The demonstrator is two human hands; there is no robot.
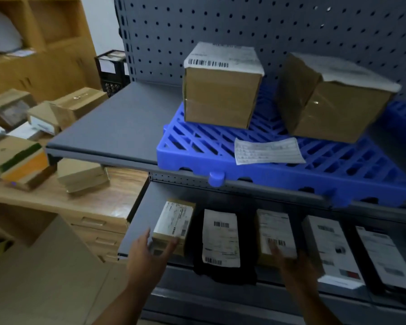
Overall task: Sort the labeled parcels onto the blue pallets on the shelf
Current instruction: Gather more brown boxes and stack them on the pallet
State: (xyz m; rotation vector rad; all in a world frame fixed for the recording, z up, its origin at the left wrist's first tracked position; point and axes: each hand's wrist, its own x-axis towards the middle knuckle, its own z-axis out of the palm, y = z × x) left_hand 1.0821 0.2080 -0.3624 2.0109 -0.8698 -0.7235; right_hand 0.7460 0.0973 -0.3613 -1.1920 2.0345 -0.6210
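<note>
Far left, wooden surface (117, 184) w/ a loose heap of boxes (80, 174), prob. the unsorted stock, so they sit any which way.

Lower shelf (136, 221): left hand (148, 256) at the small brown box (174, 224), label up. Thumb on the box's near right corner, fingers (143, 238) spread at its left edge. Looks like a grip forming, not closed yet; blur makes it hard to tell if the box is lifted. Label faces up so it can be read before choosing a pallet.

Next to it, a black bag (220, 240) w/ white label, lying flat, untouched.

Right hand (293, 266) reaches to the next box (274, 231), fingertips on its near edge over the barcode, palm open, nothing gripped. Can't tell whether it's steadying or about to pick.

Further right, two more labeled parcels (331, 249) in a row, all label-up, same reason.

Upper shelf: blue pallet (279, 177), front edge overhanging the shelf lip. Two big cartons on it, one (220, 90) square at back left, one (333, 99) skewed at back right. Loose paper sheet (267, 151) lies on the front slats. Front of the pallet is free, likely room for the small ones.
</note>
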